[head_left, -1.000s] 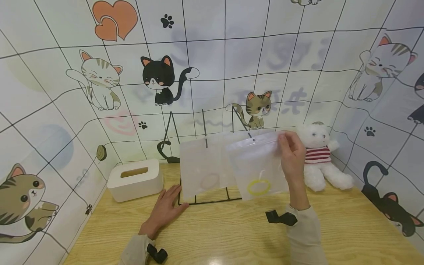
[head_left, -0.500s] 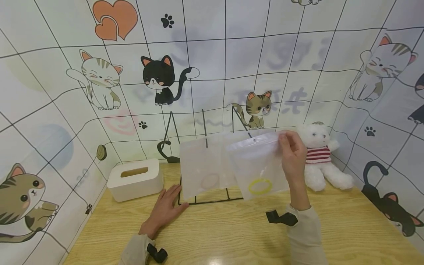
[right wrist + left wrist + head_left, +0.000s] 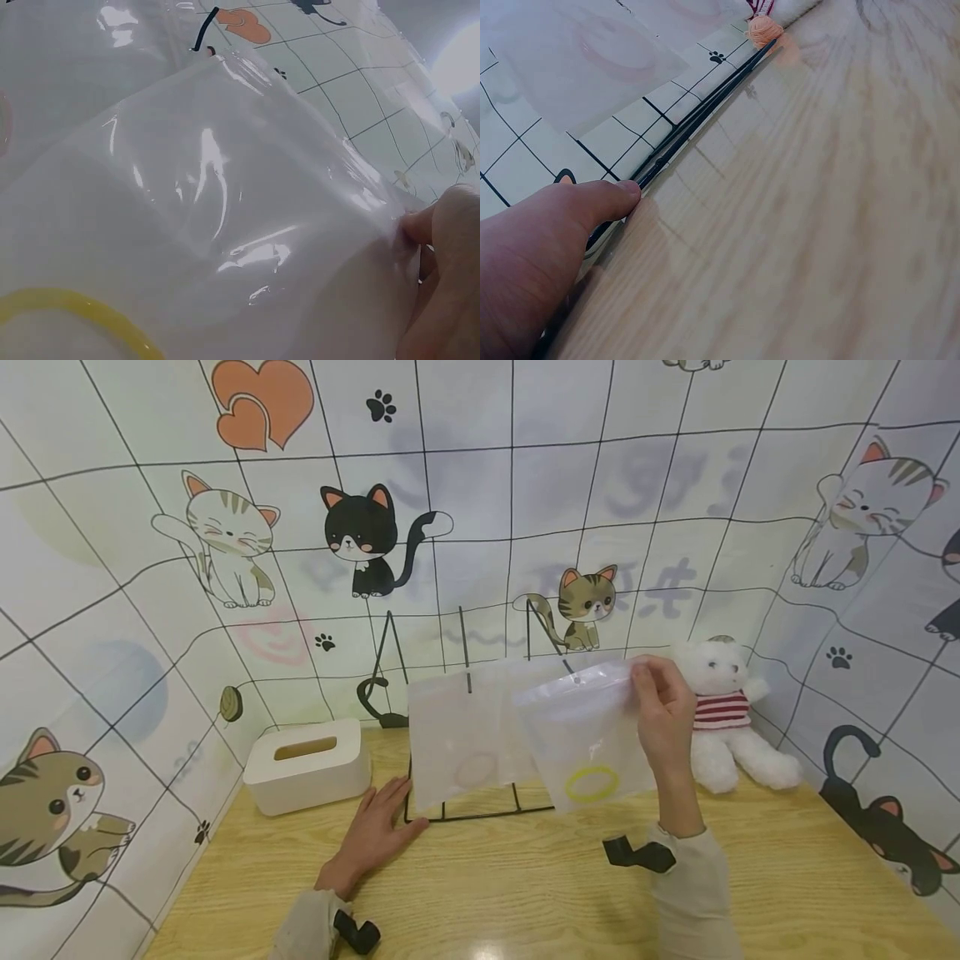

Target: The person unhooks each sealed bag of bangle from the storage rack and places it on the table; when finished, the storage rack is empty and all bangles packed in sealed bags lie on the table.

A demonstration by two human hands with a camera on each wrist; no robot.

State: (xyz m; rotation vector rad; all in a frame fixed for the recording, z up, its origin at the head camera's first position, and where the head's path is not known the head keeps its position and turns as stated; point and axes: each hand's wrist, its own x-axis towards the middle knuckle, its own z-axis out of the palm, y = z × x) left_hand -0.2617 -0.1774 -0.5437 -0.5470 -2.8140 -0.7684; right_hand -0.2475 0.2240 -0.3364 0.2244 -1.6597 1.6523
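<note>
My right hand [image 3: 666, 720] pinches the upper right corner of a clear zip bag [image 3: 573, 727], holding it tilted. A yellow ring [image 3: 570, 787] lies in the bottom of this bag. Its punched top edge overlaps the tip of a prong on the black wire display rack [image 3: 480, 816]. To the left hangs another clear bag [image 3: 442, 735] with a pale pink ring inside, and more clear plastic shows between the two. My left hand [image 3: 377, 831] rests on the table at the rack's front left corner, fingers extended. In the left wrist view its thumb [image 3: 604, 201] touches the front rail.
A white tissue box [image 3: 307, 781] stands left of the rack. At the right sits a white teddy bear [image 3: 720, 714] in a striped top. Cat-patterned cloth [image 3: 480, 510] lines the walls behind and beside the wooden table [image 3: 510, 893].
The bag with the yellow ring has shifted very slightly to the right, its top edge at the prong's tip. My left hand has stayed in place on the rack.
</note>
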